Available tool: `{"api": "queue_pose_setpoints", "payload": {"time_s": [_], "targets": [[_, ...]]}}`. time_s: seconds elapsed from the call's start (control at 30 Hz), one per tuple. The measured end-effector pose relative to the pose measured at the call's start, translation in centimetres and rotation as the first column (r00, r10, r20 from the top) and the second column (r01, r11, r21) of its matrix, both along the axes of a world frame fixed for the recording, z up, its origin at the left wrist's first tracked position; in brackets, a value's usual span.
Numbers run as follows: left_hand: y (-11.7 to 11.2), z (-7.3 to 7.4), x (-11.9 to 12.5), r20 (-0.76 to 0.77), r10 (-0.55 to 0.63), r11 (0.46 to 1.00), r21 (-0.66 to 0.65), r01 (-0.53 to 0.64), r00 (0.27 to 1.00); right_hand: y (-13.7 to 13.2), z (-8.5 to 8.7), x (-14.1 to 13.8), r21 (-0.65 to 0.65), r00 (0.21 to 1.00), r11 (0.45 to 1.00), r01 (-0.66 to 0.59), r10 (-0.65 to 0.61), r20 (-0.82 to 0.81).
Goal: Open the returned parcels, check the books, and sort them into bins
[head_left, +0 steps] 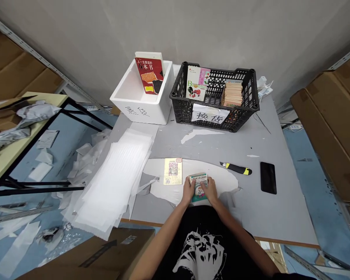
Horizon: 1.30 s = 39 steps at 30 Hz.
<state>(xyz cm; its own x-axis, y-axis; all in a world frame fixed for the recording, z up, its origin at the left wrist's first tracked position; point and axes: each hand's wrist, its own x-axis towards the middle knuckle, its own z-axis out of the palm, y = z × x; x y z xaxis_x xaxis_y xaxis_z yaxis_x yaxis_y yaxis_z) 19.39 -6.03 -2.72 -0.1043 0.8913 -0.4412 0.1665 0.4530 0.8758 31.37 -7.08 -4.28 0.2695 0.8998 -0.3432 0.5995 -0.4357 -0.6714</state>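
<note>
Evidently the small green-and-white book (199,187) is held for a straight look at its cover: it lies between both hands in front of the black crate (182,113), a little left of the crate's middle. The left hand (188,189) grips one long edge and the right hand (210,190) the other, thumbs over the front, a hold that probably steadies it and leaves most of the title readable. Whether its underside touches the table (291,221) I cannot tell.

A yellow book (173,171) lies flat in front of the crate's left end, near the left hand. The utility knife (237,168) lies in front of the crate's right half, handle toward the right, presumably within easy reach; the phone (268,177) is farther right, perhaps out of the way. White sheets (113,179) spread in front and to the left of the crate. The white box (160,112) stands just left of it; both containers have handwriting facing the person, likely so it reads at a glance.
</note>
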Motion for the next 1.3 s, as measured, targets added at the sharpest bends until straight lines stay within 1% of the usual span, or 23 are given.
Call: {"api": "queue_pose_setpoints", "payload": {"time_s": [0.03,0.1,0.13,0.2,0.27,0.3,0.4,0.47,0.57,0.6,0.67,0.73,0.8,0.87,0.93,0.97,1.07,1.1,1.13,1.17,1.23,1.3], "targets": [[0.3,0.6,-0.3,0.051,-0.021,0.999,0.034,0.02,0.998,0.1,0.4,0.1,0.086,0.997,0.996,0.027,-0.02,-0.077],[0.9,2.1,-1.3,0.159,-0.084,0.99,0.122,0.065,0.984,0.5,1.9,0.3,0.242,0.976,0.967,0.077,-0.024,-0.216],[1.2,3.1,-1.9,0.197,-0.118,0.982,0.169,0.084,0.973,0.8,2.8,0.4,0.303,0.964,0.95,0.076,0.007,-0.264],[1.9,5.0,-3.1,0.22,-0.175,0.958,0.261,0.115,0.96,1.6,4.9,0.9,0.389,0.944,0.921,0.003,0.126,-0.305],[2.5,6.9,-4.0,0.198,-0.224,0.929,0.34,0.147,0.954,2.3,7.0,1.4,0.435,0.92,0.895,-0.098,0.248,-0.303],[2.7,7.7,-4.4,0.192,-0.25,0.912,0.376,0.164,0.949,2.7,7.9,1.7,0.447,0.907,0.884,-0.134,0.291,-0.304],[3.3,9.5,-5.2,0.189,-0.3,0.879,0.435,0.194,0.935,3.5,10.0,2.4,0.481,0.874,0.858,-0.18,0.365,-0.323],[3.4,10.1,-5.4,0.191,-0.299,0.883,0.428,0.195,0.935,3.9,10.8,2.7,0.506,0.849,0.842,-0.188,0.398,-0.347],[3.2,10.9,-5.4,0.216,-0.275,0.91,0.374,0.181,0.937,4.3,11.3,2.9,0.537,0.795,0.828,-0.159,0.43,-0.428],[3.2,11.1,-5.4,0.228,-0.265,0.919,0.352,0.174,0.937,4.4,11.3,2.8,0.533,0.772,0.835,-0.133,0.425,-0.473],[3.1,11.7,-5.1,0.239,-0.246,0.935,0.315,0.164,0.939,4.3,11.2,2.4,0.483,0.712,0.874,-0.048,0.37,-0.597],[3.2,12.4,-4.6,0.218,-0.222,0.943,0.298,0.151,0.95,4.1,11.2,1.6,0.364,0.625,0.928,0.081,0.237,-0.744],[3.4,13.2,-3.8,0.168,-0.187,0.946,0.296,0.132,0.968,4.0,11.3,0.6,0.205,0.513,0.954,0.219,0.067,-0.856],[3.7,13.9,-2.9,0.118,-0.154,0.949,0.293,0.114,0.981,4.2,11.4,-0.2,0.071,0.419,0.939,0.337,-0.082,-0.904],[4.0,14.6,-2.0,0.086,-0.15,0.953,0.278,0.121,0.985,4.8,11.5,-0.7,-0.013,0.363,0.906,0.423,-0.183,-0.914],[4.0,14.9,-1.5,0.077,-0.164,0.953,0.27,0.137,0.983,5.2,11.4,-0.7,-0.051,0.34,0.892,0.45,-0.224,-0.914],[3.6,15.5,-0.7,0.085,-0.222,0.947,0.257,0.194,0.971,6.6,11.2,-0.3,-0.193,0.259,0.855,0.481,-0.349,-0.901],[3.3,15.6,-0.6,0.098,-0.234,0.947,0.249,0.204,0.967,7.0,11.1,0.0,-0.225,0.234,0.846,0.484,-0.373,-0.898],[3.0,15.6,-0.6,0.118,-0.239,0.95,0.233,0.207,0.964,7.4,11.0,0.3,-0.233,0.212,0.846,0.479,-0.369,-0.905],[2.7,15.5,-0.5,0.149,-0.24,0.957,0.205,0.207,0.959,7.7,10.9,0.5,-0.216,0.19,0.861,0.461,-0.334,-0.923],[2.1,15.1,-0.4,0.261,-0.235,0.971,0.115,0.211,0.936,8.5,10.7,0.8,-0.141,0.142,0.908,0.394,-0.211,-0.967],[1.6,14.6,-0.1,0.411,-0.225,0.97,0.014,0.241,0.883,9.2,10.5,0.7,-0.078,0.1,0.944,0.319,-0.115,-0.988]]}}
